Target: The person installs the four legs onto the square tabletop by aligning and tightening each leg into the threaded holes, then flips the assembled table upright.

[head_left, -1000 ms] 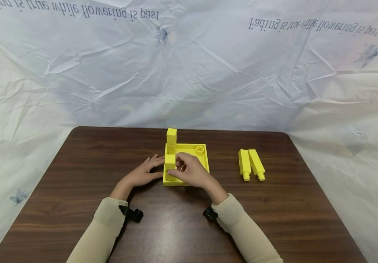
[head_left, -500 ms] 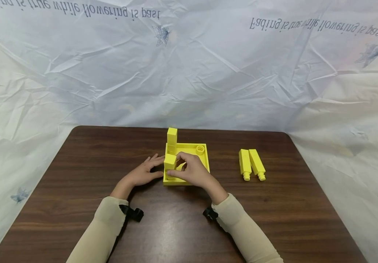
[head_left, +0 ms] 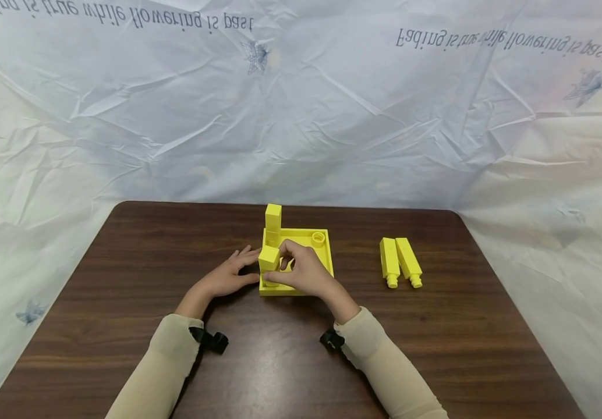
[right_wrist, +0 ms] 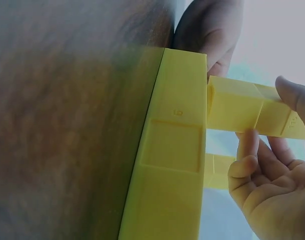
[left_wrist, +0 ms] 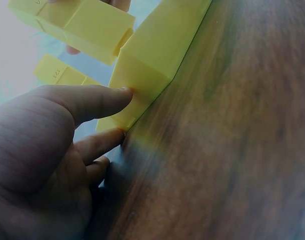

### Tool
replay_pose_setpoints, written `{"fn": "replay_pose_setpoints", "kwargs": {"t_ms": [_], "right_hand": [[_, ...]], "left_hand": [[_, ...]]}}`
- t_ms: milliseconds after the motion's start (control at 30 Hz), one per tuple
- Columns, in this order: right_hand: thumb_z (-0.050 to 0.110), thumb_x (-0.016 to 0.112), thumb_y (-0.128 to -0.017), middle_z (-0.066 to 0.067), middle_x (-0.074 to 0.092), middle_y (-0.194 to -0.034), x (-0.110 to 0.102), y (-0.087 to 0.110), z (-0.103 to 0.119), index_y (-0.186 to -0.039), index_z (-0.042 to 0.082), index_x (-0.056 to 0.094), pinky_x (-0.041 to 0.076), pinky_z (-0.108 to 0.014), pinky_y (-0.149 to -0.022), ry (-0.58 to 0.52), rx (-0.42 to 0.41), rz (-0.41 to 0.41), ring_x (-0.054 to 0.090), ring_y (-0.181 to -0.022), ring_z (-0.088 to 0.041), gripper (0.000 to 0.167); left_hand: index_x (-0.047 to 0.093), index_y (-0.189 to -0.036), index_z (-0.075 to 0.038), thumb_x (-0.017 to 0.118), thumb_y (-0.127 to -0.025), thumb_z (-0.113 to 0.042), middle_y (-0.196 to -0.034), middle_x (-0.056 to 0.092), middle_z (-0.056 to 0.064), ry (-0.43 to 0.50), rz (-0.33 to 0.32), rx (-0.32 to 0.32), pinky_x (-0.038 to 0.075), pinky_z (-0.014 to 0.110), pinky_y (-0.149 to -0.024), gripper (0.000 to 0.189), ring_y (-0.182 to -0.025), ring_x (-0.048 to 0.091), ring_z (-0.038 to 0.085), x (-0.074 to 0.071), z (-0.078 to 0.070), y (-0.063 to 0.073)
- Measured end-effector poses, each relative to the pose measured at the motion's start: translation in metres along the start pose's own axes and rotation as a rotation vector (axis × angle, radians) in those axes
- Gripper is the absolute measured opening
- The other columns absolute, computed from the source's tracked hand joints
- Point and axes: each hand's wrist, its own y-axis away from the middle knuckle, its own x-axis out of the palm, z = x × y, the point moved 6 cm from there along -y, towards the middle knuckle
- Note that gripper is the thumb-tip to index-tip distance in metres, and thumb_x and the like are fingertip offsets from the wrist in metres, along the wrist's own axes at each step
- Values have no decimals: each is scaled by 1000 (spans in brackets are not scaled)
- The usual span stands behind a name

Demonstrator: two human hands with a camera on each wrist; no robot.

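On the worktop (head_left: pixel 123 273), the left hand (head_left: pixel 227 275) is keeping its fingers extended and gripping nothing, its thumb and fingertips touching the left wall of the yellow tray (head_left: pixel 282 293). A tall yellow post (head_left: pixel 273 218) is standing at the tray's far left corner. At the near left corner, the right hand (head_left: pixel 308 270) is pinching a second post (head_left: pixel 269 258) between thumb and fingers. A threaded socket (head_left: pixel 318 238) is sitting in the far right corner. Farther right, two loose posts (head_left: pixel 389 259) are lying side by side.
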Motion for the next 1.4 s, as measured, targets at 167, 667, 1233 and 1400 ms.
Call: {"fn": "replay_pose_setpoints", "kwargs": {"t_ms": [167,667,1233,1400], "right_hand": [[21,86,-91,-1,68,-97,1,1,-2,-95,5,56,42,-25,-49,-58,22,14,42,-48,-14,35],[25,91,-87,-3,70,-95,2,-2,-5,-95,8,58,47,-27,-55,-86,41,23,57,-65,-28,38],[25,85,-93,0,69,-97,2,-4,-3,-122,11,69,55,-29,-61,-30,4,46,64,-71,-24,35],[24,86,-93,1,67,-92,1,-4,-1,-116,12,68,54,-29,-62,-17,-22,39,62,-73,-18,32]], "left_hand": [[38,-166,-15,65,-107,-21,-173,26,10,-1,2,-1,-1,64,-127,65,-162,2,39,0,0,1],[40,-165,-15,67,-106,-22,-173,27,9,-4,-10,3,-1,65,-126,64,-162,3,39,-1,0,2],[42,-163,-10,66,-106,-20,-172,28,16,-8,-6,30,-1,66,-126,63,-161,4,44,-1,-2,1],[42,-163,-7,65,-107,-21,-171,28,18,-11,-2,6,1,70,-124,61,-161,2,44,0,0,2]]}}
